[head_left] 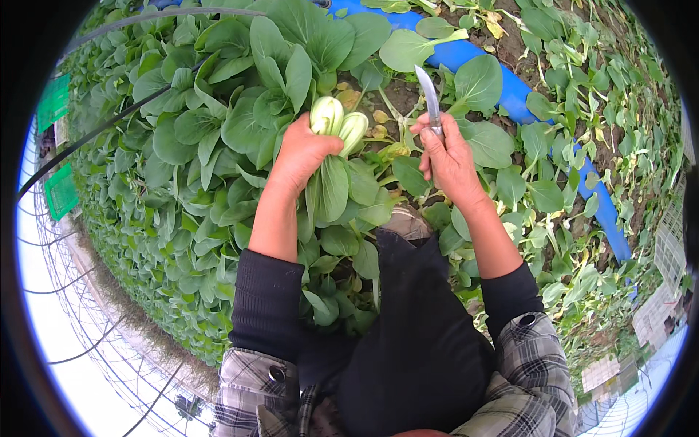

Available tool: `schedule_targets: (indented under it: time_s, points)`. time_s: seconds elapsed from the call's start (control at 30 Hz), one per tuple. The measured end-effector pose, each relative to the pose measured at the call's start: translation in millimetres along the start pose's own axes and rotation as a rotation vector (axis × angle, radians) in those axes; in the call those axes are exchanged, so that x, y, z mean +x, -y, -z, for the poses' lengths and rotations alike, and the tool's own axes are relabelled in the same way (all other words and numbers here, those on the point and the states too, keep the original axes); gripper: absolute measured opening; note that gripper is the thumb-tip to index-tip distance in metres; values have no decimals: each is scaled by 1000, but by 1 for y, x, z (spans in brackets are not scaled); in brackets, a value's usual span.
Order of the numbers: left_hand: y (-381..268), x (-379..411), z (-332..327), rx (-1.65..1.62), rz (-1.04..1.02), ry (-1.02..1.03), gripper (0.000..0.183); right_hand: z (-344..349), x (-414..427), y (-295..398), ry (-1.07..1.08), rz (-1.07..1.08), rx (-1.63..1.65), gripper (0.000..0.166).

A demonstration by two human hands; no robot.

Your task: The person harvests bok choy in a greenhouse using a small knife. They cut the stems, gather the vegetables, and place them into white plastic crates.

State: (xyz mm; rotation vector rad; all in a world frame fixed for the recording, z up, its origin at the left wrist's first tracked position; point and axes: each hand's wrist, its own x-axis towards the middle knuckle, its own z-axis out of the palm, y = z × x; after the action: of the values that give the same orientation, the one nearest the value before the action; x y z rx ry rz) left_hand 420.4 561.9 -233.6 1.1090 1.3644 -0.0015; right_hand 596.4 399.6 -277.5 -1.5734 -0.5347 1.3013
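My left hand point(306, 150) grips two heads of bok choy point(327, 116) side by side, their pale stem bases up and their leaves hanging below the hand. To the right, my right hand point(445, 155) holds a knife point(429, 95) with a slightly curved metal blade pointing up and away; most of its handle is hidden in the fingers. The blade does not touch the bok choy. Standing leafy plants point(248, 123) grow close by on the left, and cut leaves point(483, 145) lie around the right hand.
A blue hose point(510, 90) curves across the soil on the right among scattered leaves. My shoe point(407, 223) rests between the plants. Green crates point(61, 191) stand at the far left, pale crates point(670, 246) at the far right. A dark thin bar point(104, 128) crosses the upper left.
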Motion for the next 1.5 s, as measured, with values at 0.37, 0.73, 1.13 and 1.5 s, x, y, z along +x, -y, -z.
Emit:
schedule_targets:
  time_s: [0.37,0.73,1.13,1.5]
  points:
    - [40,-22,13,202,-63,-159,64,-44,24,-49,219,106,-514,28]
    - [67,-20,11,424,-173,-176,63,-57,44,-36,343,-49,-728,37]
    - [65,-29,12,209,-65,-191,50,-66,57,-22,491,-25,-824,40]
    - [76,-49,31,-364,81,61,56,-72,39,-29,297,-392,211,23]
